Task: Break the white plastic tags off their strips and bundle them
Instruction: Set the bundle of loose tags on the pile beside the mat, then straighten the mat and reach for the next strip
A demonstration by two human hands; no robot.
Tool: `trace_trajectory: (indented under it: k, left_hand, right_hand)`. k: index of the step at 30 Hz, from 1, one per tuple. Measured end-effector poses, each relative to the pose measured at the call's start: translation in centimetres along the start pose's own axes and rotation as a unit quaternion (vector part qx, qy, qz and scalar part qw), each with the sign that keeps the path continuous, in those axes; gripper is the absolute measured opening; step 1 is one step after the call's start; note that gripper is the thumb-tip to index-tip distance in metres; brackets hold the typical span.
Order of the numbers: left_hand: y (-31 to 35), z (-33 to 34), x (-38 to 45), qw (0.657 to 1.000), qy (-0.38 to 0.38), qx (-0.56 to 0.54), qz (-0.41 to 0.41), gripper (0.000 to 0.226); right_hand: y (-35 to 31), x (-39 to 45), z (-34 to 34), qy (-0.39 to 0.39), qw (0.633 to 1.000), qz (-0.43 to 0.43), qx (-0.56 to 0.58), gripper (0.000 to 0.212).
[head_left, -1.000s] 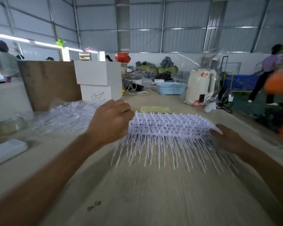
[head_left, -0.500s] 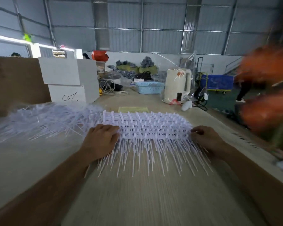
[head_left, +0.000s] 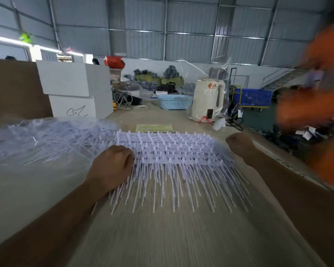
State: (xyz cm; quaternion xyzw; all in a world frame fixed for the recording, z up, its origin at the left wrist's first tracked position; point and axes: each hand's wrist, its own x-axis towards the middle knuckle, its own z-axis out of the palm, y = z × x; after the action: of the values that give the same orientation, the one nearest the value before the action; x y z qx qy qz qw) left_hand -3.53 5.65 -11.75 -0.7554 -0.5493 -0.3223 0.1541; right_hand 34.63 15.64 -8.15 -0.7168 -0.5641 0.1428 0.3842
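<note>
A thick stack of white plastic tag strips [head_left: 172, 151] lies on the wooden table [head_left: 162, 237], its thin tails fanning toward me. My left hand [head_left: 112, 168] grips the stack's left end with curled fingers. At the right end, my right hand [head_left: 239, 145] is curled against the stack, its fingertips hidden behind the tags. To the left, a loose heap of more white tags [head_left: 46, 139] sprawls in clear plastic.
White foam boxes [head_left: 75, 89] and a brown cardboard sheet [head_left: 14, 89] stand at the back left. A yellow paper [head_left: 154, 128], a blue basket [head_left: 174, 102] and a cream kettle [head_left: 206, 101] sit beyond the stack. A blurred person in orange [head_left: 316, 112] is at the right.
The stack came down from in front of me onto the table. Both hands followed it and stay at its ends. The orange figure at the right has grown larger in view.
</note>
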Motion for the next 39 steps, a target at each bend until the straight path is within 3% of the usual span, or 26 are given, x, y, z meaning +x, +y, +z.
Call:
trace_trajectory:
  k: [3,5,7,9,12,14,16,20,22,28,31,33,37,39]
  left_hand:
    - [0.1,0.0,0.0,1.0,-0.008,0.001,-0.002,0.018]
    - [0.1,0.1,0.0,1.0,-0.008,0.007,0.004,0.016]
    - [0.1,0.1,0.0,1.0,-0.008,0.01,0.006,0.014]
    - [0.1,0.0,0.0,1.0,-0.01,0.013,0.01,0.013]
    - [0.3,0.0,0.0,1.0,-0.01,0.024,0.014,0.013]
    - [0.4,0.0,0.0,1.0,-0.009,0.025,0.012,0.015]
    - [0.4,-0.1,-0.2,1.0,-0.008,0.022,0.01,0.017]
    - [0.3,-0.1,-0.3,1.0,-0.009,0.021,0.011,0.019]
    - [0.4,0.0,-0.2,1.0,-0.009,0.021,0.01,0.019]
    - [0.2,0.2,-0.2,1.0,-0.012,0.019,0.006,0.021]
    - [0.2,0.3,-0.2,1.0,-0.01,0.019,0.01,0.02]
    - [0.1,0.4,-0.2,1.0,-0.009,0.021,0.015,0.02]
    - [-0.1,0.5,0.0,0.999,-0.012,0.024,0.019,0.02]
    - [-0.1,0.6,0.0,0.999,-0.013,0.025,0.022,0.019]
  right_hand:
    - [-1.0,0.8,0.6,-0.065,0.996,0.039,0.036,0.015]
    - [-1.6,1.0,0.9,-0.077,0.996,0.033,0.001,0.027]
    - [-2.2,1.0,0.5,-0.074,0.995,0.02,-0.059,0.021]
    - [-2.4,1.3,-0.3,-0.022,0.996,-0.013,-0.09,0.019]
    - [-2.6,1.5,-0.9,0.037,0.997,0.003,0.07,0.026]
    - [-3.0,1.0,-1.0,0.014,0.974,0.043,0.22,0.028]
    - [-3.0,0.8,-1.0,-0.018,0.963,0.078,0.259,0.026]
    - [-2.4,0.4,-0.5,-0.062,0.963,0.136,0.224,0.005]
    - [-1.8,0.8,-0.1,-0.065,0.968,0.142,0.196,0.015]
    - [-1.4,2.5,1.4,-0.035,0.991,0.056,0.119,0.007]
    - [-1.9,3.2,2.1,-0.1,0.989,0.041,0.103,0.03]
    - [-2.0,4.0,2.4,-0.082,0.991,0.047,0.094,0.033]
    - [-2.8,4.7,2.3,-0.049,0.978,0.097,0.177,0.006]
    - [-3.1,4.7,2.0,-0.059,0.97,0.118,0.205,0.022]
